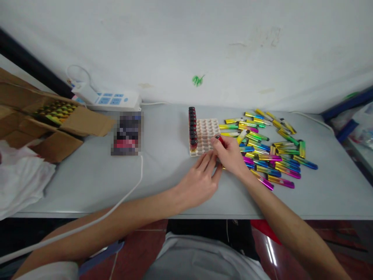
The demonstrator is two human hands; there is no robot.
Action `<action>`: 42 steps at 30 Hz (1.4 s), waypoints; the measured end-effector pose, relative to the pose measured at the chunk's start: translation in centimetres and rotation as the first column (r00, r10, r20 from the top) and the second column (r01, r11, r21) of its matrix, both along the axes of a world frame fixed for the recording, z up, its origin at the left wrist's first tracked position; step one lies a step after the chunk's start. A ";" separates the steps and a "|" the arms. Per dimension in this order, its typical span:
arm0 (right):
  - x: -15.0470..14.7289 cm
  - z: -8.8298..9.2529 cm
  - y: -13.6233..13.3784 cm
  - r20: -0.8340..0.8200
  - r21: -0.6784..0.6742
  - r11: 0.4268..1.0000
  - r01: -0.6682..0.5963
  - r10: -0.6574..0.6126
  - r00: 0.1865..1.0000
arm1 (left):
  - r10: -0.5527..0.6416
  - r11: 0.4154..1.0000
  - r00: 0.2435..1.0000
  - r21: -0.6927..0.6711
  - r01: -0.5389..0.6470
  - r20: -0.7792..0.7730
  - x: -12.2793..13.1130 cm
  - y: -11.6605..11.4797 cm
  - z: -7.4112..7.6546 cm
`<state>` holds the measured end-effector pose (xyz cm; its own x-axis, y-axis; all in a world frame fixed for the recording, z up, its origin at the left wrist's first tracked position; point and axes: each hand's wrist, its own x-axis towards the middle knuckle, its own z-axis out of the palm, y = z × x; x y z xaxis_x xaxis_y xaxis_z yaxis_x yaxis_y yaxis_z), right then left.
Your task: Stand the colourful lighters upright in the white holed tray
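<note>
A white tray (208, 130) with round holes stands on the grey table, one column of black-capped sticks (192, 128) filling its left side. My right hand (231, 154) is closed on a red-tipped stick (220, 140) at the tray's right front corner. My left hand (201, 179) lies just in front of the tray, fingers stretched forward and touching the right hand; it holds nothing that I can see. A heap of shiny multicoloured sticks (269, 149) lies to the right of the tray.
An open cardboard box (55, 124) holding more sticks sits at the far left beside white cloth (20, 177). A power strip (107, 99) lies by the wall, its white cable (136, 182) running off the table's front edge. A blurred rectangular object (127, 133) lies mid-left.
</note>
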<state>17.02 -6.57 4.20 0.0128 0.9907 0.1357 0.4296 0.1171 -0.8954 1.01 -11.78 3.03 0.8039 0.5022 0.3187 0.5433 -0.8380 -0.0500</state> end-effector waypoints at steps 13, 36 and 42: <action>1.2 1.6 -0.2 0.088 0.196 0.966 -0.171 0.156 0.984 | 0.001 0.998 1.000 -0.063 -0.001 -0.014 -0.1 0.1 0.6; 0.9 1.9 -0.8 0.411 0.190 0.849 -0.493 0.387 0.825 | 0.053 0.998 0.997 -0.013 -0.054 -0.057 0.1 -1.5 0.8; -0.5 2.7 -0.6 0.696 0.111 0.866 -0.487 0.282 0.660 | 0.050 0.999 0.998 0.021 -0.050 -0.042 0.2 -1.4 0.3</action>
<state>16.53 -7.22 6.94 -0.5521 0.8055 0.2153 0.7384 0.5923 -0.3226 1.20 -13.15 3.37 0.7911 0.5360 0.2948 0.5815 -0.8085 -0.0904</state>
